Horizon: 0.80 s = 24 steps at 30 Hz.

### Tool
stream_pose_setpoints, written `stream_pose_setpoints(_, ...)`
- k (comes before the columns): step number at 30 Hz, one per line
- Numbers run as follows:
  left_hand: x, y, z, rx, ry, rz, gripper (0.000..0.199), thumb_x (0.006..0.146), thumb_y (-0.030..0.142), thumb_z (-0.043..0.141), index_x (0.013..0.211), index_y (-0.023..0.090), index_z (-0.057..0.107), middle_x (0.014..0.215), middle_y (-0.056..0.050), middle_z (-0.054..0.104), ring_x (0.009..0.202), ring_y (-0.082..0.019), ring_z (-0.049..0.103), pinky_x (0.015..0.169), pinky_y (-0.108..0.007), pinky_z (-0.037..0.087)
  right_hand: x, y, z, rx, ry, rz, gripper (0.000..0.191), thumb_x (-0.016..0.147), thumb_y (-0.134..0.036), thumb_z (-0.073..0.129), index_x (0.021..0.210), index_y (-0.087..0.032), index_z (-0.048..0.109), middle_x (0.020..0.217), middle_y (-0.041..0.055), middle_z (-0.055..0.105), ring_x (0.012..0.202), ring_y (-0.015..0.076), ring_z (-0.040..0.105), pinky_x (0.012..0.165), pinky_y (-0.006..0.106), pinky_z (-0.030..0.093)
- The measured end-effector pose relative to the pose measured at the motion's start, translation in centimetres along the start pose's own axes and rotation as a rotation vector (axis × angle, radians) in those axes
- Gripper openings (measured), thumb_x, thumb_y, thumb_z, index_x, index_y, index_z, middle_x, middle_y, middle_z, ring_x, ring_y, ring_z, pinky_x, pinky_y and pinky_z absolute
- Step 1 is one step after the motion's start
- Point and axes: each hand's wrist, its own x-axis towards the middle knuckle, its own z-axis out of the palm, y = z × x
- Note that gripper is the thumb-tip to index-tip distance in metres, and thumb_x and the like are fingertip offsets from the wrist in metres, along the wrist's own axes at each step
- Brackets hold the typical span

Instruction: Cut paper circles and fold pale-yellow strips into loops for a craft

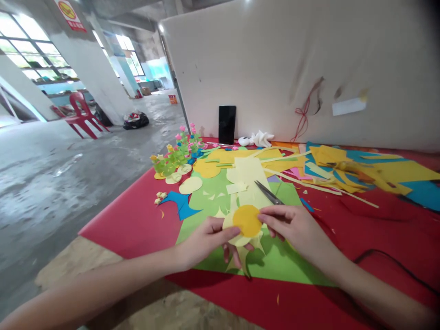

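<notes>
A bright yellow paper circle (247,221) lies over a larger pale yellow paper disc (228,222). My left hand (209,238) is closed on both, its thumb on top and fingers beneath. Between its thumb and fingertips, my right hand (292,224) pinches the right edge of the bright circle. Dark scissor blades (268,192) stick out just beyond my right hand; their handles are hidden, so I cannot tell whether it also holds them. Pointed pale yellow scraps (244,262) show below the disc, over a green paper sheet (285,263).
Pale yellow strips and sheets (249,169) cover the middle of the red tabletop (213,291). Paper flowers (172,158) stand at the left back, near a blue scrap (182,204). A black phone (227,123) leans against the board (275,68). A dark cable (395,263) crosses the right side.
</notes>
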Motion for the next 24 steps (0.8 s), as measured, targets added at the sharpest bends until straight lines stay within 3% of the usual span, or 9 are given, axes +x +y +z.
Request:
stream_pose_setpoints(6,-0.9,-0.5,-1.7,-0.121,0.134,-0.018,0.032,0.08,0.036,0.057,0.077,0.005,0.063,0.085,-0.017,0.071,0.049,-0.013,0.065,0.038,-0.017,0.042,1.2,0.1,-0.6,0.041,0.087,-0.011,0.031,0.069,-0.043,0.063,0.082,-0.016,0.061,0.047,-0.0048,0.049,0.04,0.0093,0.041,0.037,0.022,0.032)
stream_pose_setpoints(10,-1.1,-0.5,-2.4,-0.184,0.201,-0.027,0.028,0.077,0.034,0.063,0.071,0.006,0.062,0.07,-0.012,0.071,0.043,-0.012,0.062,0.036,-0.016,0.041,1.7,-0.1,-0.2,0.003,0.116,-0.088,0.029,0.071,-0.04,0.06,0.092,-0.021,0.059,0.061,-0.0035,0.054,0.045,0.0095,0.044,0.039,0.021,0.033)
stream_pose_setpoints(13,-1.3,-0.3,-2.4,-0.211,0.211,-0.05,0.025,0.074,0.031,0.067,0.071,0.006,0.063,0.062,-0.007,0.07,0.04,-0.011,0.062,0.035,-0.015,0.041,1.4,-0.6,1.1,-0.096,0.028,-0.115,0.016,0.071,-0.033,0.06,0.079,-0.02,0.067,0.071,0.0007,0.061,0.048,0.0095,0.045,0.044,0.022,0.037)
stream_pose_setpoints(16,-1.5,-0.2,-2.0,-0.212,0.209,-0.076,0.025,0.071,0.03,0.069,0.069,0.006,0.064,0.058,-0.005,0.069,0.039,-0.011,0.061,0.036,-0.015,0.042,0.8,-1.2,2.6,-0.152,-0.096,-0.1,0.016,0.068,-0.036,0.063,0.068,-0.02,0.068,0.065,0.001,0.061,0.05,0.0125,0.049,0.043,0.023,0.038)
stream_pose_setpoints(20,-1.7,-0.2,-1.7,-0.173,0.166,-0.072,0.023,0.073,0.03,0.067,0.071,0.007,0.065,0.063,-0.005,0.07,0.043,-0.011,0.062,0.038,-0.015,0.044,0.3,-1.1,3.4,-0.166,-0.113,-0.051,0.021,0.065,-0.04,0.067,0.06,-0.02,0.064,0.057,-0.0016,0.055,0.043,0.0093,0.04,0.037,0.022,0.03)
stream_pose_setpoints(24,-2.0,-0.5,-1.9,-0.228,0.112,0.045,0.03,0.083,0.036,0.055,0.076,0.008,0.065,0.064,-0.006,0.069,0.054,-0.014,0.067,0.042,-0.017,0.05,0.4,-0.4,2.6,-0.143,-0.105,-0.008,0.027,0.071,-0.045,0.063,0.059,-0.021,0.062,0.048,-0.0039,0.046,0.041,0.0094,0.037,0.038,0.022,0.03)
